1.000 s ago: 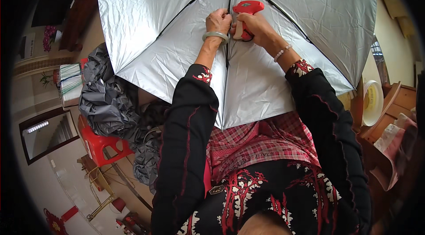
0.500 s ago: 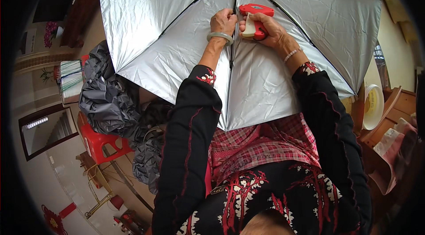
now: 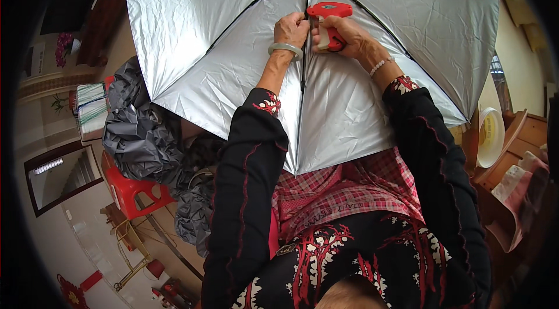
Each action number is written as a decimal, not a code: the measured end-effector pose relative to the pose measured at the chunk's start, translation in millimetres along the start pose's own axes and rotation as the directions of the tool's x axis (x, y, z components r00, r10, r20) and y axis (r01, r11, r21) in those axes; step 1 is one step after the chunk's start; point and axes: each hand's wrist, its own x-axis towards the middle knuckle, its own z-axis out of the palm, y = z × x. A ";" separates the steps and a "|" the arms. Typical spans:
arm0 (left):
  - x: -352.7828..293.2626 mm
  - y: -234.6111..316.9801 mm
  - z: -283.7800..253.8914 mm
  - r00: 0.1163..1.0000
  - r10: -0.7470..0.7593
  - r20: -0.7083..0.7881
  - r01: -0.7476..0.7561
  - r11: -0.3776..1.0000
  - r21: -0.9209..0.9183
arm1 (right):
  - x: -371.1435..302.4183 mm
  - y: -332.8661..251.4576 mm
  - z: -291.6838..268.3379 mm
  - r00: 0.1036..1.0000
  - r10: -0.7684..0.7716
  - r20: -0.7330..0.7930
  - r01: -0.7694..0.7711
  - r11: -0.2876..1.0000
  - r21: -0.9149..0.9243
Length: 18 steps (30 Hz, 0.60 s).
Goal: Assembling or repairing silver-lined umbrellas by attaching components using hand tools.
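Note:
An opened umbrella (image 3: 233,70) spreads before me, its silver inner side facing me and its black ribs meeting at the top. My left hand (image 3: 291,31) is closed in a pinch on the umbrella rib (image 3: 304,70) that runs down the middle. A pale bangle circles that wrist. In my right hand (image 3: 348,38) is a red and white tagging gun (image 3: 329,10), with my fingers wrapped round its handle. The gun's front end is at the same rib, just right of my left fingers. Whatever lies between my left fingertips is hidden.
Crumpled dark grey umbrella cloth (image 3: 140,128) is heaped at the left, beside a red plastic stool (image 3: 131,189). A box with green strands (image 3: 92,108) stands behind it. At the right are a white tub (image 3: 491,137) and wooden furniture (image 3: 515,146).
The tagging gun has moved slightly left, up to the rib, and its pale trigger now shows less under my right fingers. My left hand and the umbrella have shifted slightly left.

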 end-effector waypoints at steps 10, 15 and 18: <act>-0.2 0.1 11.6 0.988 0.122 -0.096 -0.118 0.992 0.044 | 0.2 -4.3 -10.8 0.999 -0.040 -0.004 0.040 0.995 -0.089; -1.5 -7.5 7.6 0.987 0.130 -0.094 -0.121 0.988 0.092 | -12.0 -9.3 5.1 1.000 -0.001 -0.028 -0.001 0.997 -0.077; 7.6 -10.8 5.6 0.975 0.219 -0.028 -0.203 0.940 0.273 | -8.8 -8.2 -7.9 0.998 -0.041 0.048 0.043 0.998 -0.047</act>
